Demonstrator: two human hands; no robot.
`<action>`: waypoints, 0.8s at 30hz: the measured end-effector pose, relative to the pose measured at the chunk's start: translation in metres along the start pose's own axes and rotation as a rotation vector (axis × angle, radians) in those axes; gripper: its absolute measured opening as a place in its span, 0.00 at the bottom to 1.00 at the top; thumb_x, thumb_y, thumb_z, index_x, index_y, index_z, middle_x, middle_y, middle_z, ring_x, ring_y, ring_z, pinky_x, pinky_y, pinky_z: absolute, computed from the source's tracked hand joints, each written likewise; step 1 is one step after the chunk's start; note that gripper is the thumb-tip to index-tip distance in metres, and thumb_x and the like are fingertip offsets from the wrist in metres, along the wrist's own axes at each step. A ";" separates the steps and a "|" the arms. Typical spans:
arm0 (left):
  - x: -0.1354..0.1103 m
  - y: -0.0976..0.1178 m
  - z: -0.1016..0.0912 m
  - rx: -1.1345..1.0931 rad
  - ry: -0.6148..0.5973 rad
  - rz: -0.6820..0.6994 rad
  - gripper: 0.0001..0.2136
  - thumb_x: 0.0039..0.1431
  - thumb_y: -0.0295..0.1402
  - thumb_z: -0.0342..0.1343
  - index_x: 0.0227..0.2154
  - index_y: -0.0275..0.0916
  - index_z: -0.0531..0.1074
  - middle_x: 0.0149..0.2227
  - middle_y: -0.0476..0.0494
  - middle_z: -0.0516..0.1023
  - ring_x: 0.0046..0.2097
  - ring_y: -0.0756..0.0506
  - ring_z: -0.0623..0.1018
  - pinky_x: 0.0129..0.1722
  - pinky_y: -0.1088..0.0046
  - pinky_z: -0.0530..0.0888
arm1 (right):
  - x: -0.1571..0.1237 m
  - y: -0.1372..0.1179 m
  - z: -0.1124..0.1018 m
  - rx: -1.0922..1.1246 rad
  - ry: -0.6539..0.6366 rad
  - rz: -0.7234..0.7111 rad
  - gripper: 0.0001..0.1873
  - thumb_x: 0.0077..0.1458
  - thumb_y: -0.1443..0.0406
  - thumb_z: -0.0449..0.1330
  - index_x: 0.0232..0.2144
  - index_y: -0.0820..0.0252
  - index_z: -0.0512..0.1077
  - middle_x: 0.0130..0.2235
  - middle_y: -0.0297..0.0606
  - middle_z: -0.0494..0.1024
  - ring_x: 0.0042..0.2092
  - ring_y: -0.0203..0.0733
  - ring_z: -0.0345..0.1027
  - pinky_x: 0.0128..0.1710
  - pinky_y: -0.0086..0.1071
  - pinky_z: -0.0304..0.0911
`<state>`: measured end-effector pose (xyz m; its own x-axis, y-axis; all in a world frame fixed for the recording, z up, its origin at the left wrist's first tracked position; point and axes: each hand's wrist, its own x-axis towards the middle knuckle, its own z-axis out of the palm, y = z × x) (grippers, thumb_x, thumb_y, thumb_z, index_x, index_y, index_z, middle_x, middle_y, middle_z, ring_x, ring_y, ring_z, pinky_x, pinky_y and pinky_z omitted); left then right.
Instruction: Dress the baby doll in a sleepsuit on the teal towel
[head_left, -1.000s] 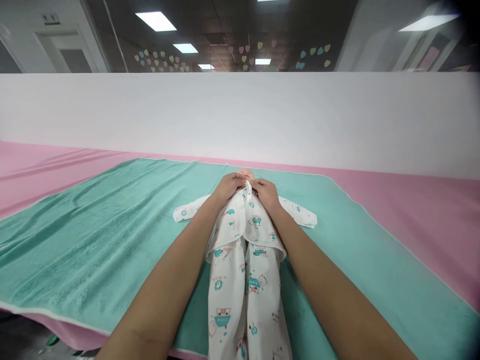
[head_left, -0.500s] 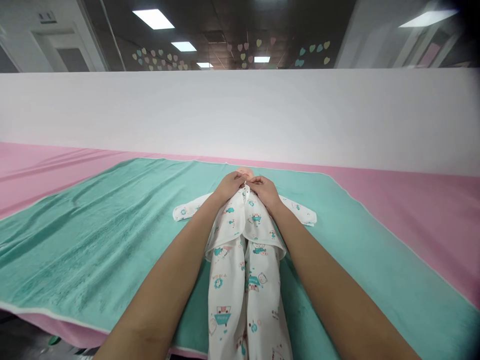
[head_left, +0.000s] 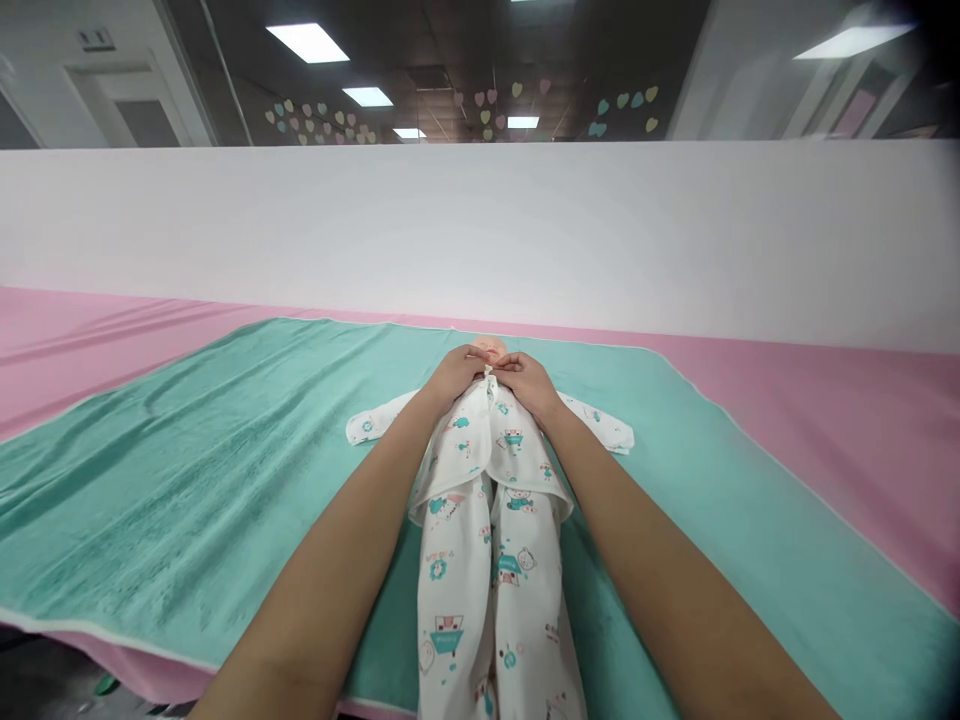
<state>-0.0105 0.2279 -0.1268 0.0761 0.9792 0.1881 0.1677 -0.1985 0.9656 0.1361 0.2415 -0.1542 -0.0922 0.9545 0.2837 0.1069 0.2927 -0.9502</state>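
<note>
A baby doll [head_left: 489, 349] lies on its back on a teal towel [head_left: 210, 470], dressed in a white printed baby suit [head_left: 487, 520] with teal and pink cartoon figures. Only the top of its head shows beyond my hands. My left hand [head_left: 453, 374] and my right hand [head_left: 528, 382] meet at the suit's neckline, fingers pinched on the two front edges of the cloth. The suit's sleeves spread out to both sides and its legs run toward me between my forearms.
The towel lies over a pink sheet [head_left: 840, 420] that covers the table. A white partition [head_left: 480, 230] runs along the far side. Beyond it are ceiling lights and paper hearts [head_left: 517, 105]. The table's near edge shows at the lower left.
My hands have drawn slightly closer together at the collar, so their fingertips now nearly touch. The doll and the towel lie as before.
</note>
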 end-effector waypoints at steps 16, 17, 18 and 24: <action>0.002 -0.012 -0.007 -0.293 -0.051 -0.025 0.11 0.40 0.26 0.59 0.32 0.35 0.71 0.27 0.47 0.74 0.30 0.50 0.73 0.34 0.72 0.69 | -0.005 -0.008 -0.001 -0.165 0.021 -0.104 0.09 0.43 0.60 0.59 0.27 0.59 0.75 0.32 0.34 0.78 0.36 0.39 0.68 0.40 0.33 0.59; 0.002 -0.012 -0.006 -0.274 -0.043 -0.017 0.11 0.41 0.26 0.59 0.31 0.35 0.71 0.27 0.47 0.74 0.30 0.50 0.73 0.34 0.72 0.69 | -0.005 -0.008 -0.002 -0.164 0.020 -0.104 0.09 0.44 0.61 0.59 0.27 0.58 0.75 0.32 0.34 0.78 0.37 0.39 0.68 0.40 0.32 0.59; 0.002 -0.012 -0.006 -0.253 -0.033 -0.006 0.10 0.41 0.26 0.59 0.31 0.35 0.71 0.28 0.47 0.75 0.30 0.50 0.73 0.34 0.72 0.69 | -0.004 -0.007 -0.002 -0.160 0.019 -0.102 0.08 0.44 0.61 0.59 0.27 0.58 0.75 0.33 0.33 0.78 0.37 0.39 0.69 0.40 0.32 0.59; -0.003 -0.010 -0.004 -0.023 0.069 0.065 0.09 0.45 0.32 0.59 0.31 0.36 0.71 0.30 0.45 0.76 0.32 0.49 0.74 0.35 0.72 0.69 | -0.006 -0.005 -0.002 -0.138 -0.020 -0.112 0.10 0.45 0.63 0.58 0.31 0.56 0.77 0.38 0.34 0.78 0.42 0.40 0.69 0.47 0.34 0.58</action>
<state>-0.0165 0.2271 -0.1366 0.0180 0.9650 0.2615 0.1418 -0.2613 0.9548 0.1380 0.2347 -0.1511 -0.1312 0.9144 0.3829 0.2299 0.4038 -0.8855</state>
